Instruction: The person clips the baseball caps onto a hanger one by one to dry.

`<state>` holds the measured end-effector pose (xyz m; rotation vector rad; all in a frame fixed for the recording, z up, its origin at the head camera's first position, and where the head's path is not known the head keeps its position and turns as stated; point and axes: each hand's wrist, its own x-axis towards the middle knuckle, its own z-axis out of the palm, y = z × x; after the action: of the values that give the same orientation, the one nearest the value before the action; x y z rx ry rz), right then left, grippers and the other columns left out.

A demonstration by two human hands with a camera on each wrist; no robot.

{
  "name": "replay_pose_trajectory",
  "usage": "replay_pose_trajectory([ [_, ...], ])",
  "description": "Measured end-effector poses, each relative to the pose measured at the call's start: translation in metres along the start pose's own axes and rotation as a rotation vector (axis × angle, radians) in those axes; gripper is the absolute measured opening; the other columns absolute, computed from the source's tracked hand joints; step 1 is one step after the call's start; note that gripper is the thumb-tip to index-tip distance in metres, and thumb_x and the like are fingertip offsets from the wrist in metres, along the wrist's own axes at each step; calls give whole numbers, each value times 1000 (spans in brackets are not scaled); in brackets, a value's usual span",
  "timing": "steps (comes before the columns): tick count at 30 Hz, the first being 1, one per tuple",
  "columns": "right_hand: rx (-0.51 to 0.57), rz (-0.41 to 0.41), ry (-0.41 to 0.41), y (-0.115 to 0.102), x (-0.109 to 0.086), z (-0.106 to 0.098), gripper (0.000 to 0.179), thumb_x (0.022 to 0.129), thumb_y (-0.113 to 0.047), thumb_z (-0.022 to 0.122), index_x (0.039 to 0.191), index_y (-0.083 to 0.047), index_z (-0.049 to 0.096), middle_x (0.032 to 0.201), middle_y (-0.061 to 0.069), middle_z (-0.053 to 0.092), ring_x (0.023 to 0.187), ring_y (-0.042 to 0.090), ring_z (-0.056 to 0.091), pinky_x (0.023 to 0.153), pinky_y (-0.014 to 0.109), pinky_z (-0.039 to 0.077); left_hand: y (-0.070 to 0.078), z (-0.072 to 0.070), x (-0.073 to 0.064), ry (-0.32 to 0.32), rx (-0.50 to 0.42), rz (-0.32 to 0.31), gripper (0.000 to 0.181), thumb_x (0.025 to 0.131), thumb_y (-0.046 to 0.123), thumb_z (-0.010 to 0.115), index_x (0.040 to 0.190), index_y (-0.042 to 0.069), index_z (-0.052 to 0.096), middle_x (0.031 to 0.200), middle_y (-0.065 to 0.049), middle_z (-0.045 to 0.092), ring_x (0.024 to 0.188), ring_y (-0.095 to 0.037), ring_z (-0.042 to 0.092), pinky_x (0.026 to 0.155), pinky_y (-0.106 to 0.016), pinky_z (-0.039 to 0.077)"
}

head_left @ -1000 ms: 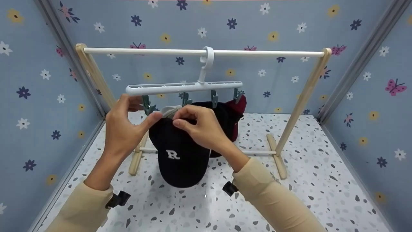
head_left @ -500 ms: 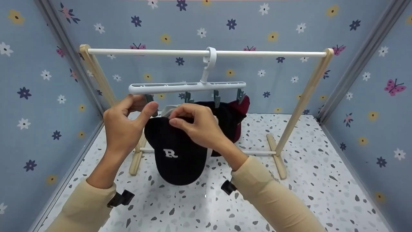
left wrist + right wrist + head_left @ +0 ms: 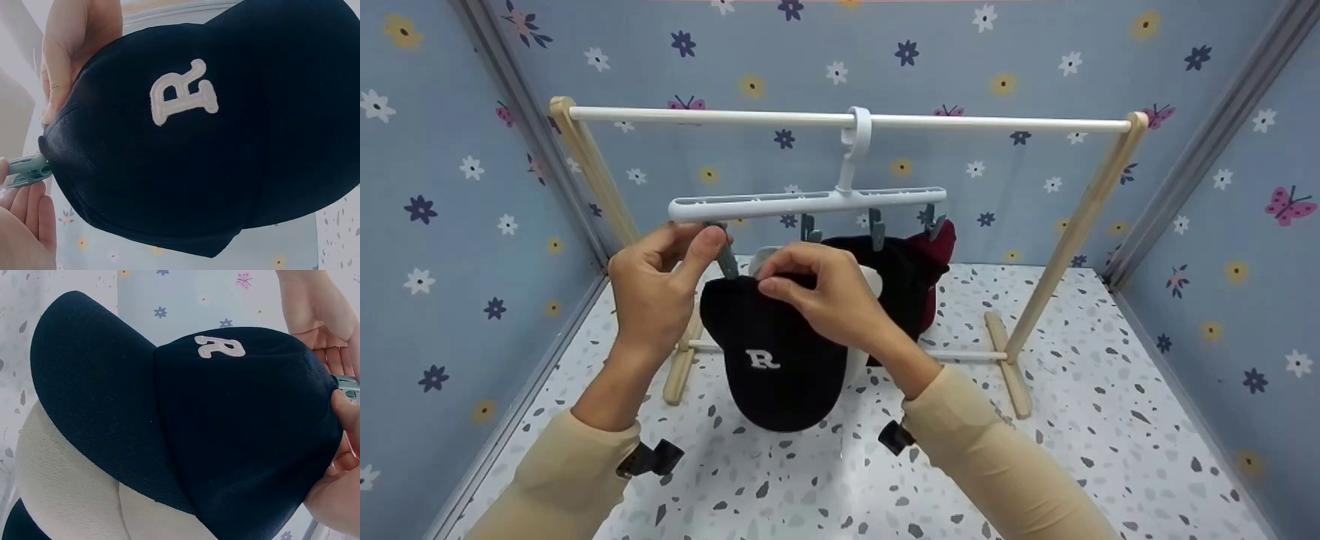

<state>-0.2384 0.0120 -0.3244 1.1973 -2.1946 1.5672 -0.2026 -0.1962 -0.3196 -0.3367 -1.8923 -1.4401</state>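
In the head view a black baseball cap [image 3: 784, 390] with a white letter R hangs brim down at the left end of a white hanger [image 3: 765, 206]. My right hand [image 3: 829, 300] pinches the top of its crown between thumb and fingers. Thumb and fingers of my left hand [image 3: 652, 292] squeeze the handles of the green clip [image 3: 727, 262] at the hanger's left end. The left wrist view has this clip [image 3: 28, 169] right at the crown's edge, its tips partly hidden. Behind the black cap is a light-coloured cap [image 3: 67, 472], seen best in the right wrist view.
Another black cap [image 3: 885, 277] and a dark red one [image 3: 939, 244] hang farther right beneath more green clips [image 3: 876, 229]. The hanger hooks over the white rail [image 3: 997, 122] of a wooden-legged rack [image 3: 1072, 240]. Below lies a speckled white surface [image 3: 960, 465]; flowered blue panels [image 3: 1035, 90] surround it.
My left thumb has gone from beside the cap onto the clip, which now slants down to the crown's top. The hanger has shifted slightly right. My right hand keeps its pinch.
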Motion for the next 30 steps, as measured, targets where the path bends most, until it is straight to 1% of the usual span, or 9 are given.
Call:
replay_pose_trajectory([
  [3,1,-9,-3,1,0,0,8,99,-12,77,100,-4,78,102,3,76,95,6,69,90,30,58,0,0,0,7,-18,3,13,101,15,75,105,6,83,92,8,81,90,-11,76,75,-24,51],
  [6,3,-18,-3,2,0,-1,8,99,-11,77,100,-4,78,102,4,76,97,6,70,91,30,58,0,0,1,18,-14,8,13,102,15,75,102,5,83,91,6,81,88,-10,75,72,-24,49],
  [10,10,-35,11,2,1,-1,1,98,-7,77,99,-7,78,101,3,76,98,7,70,91,30,58,0,1,1,29,-21,-5,13,101,14,75,100,3,83,89,3,81,82,-9,73,69,-22,46],
  [13,12,-52,20,2,2,-1,4,97,-5,77,98,-8,78,100,2,76,98,9,71,91,31,58,0,0,2,31,-27,-21,14,101,14,75,99,2,82,88,3,80,80,-9,72,69,-21,47],
  [15,11,-63,22,2,3,0,3,97,-5,77,98,-8,78,100,2,76,98,10,71,91,31,58,0,0,2,28,-41,-31,15,102,14,74,99,1,81,88,2,80,80,-10,72,72,-21,51],
  [18,8,-81,28,3,3,0,2,97,-7,78,99,-7,78,100,2,76,99,10,71,92,31,58,0,-1,2,20,-57,-37,15,102,14,74,100,0,81,88,2,80,79,-10,72,71,-21,51],
  [22,-1,-102,48,5,4,1,5,97,-10,78,100,-6,78,100,1,76,98,9,70,91,31,57,0,-2,2,7,-65,-41,14,102,13,74,102,1,82,88,2,81,74,-9,69,65,-22,44],
  [27,-2,-117,90,6,4,4,3,96,-8,79,100,-8,78,100,0,77,97,9,71,90,31,58,-1,-2,3,-3,-78,-40,14,102,12,74,103,1,82,89,1,81,76,-11,71,65,-22,44],
  [30,6,-119,116,5,5,7,4,97,-10,79,100,-8,78,101,1,77,97,8,71,90,32,58,-1,-3,3,-7,-80,-45,14,102,12,74,105,1,82,89,1,81,75,-12,70,66,-23,43],
])
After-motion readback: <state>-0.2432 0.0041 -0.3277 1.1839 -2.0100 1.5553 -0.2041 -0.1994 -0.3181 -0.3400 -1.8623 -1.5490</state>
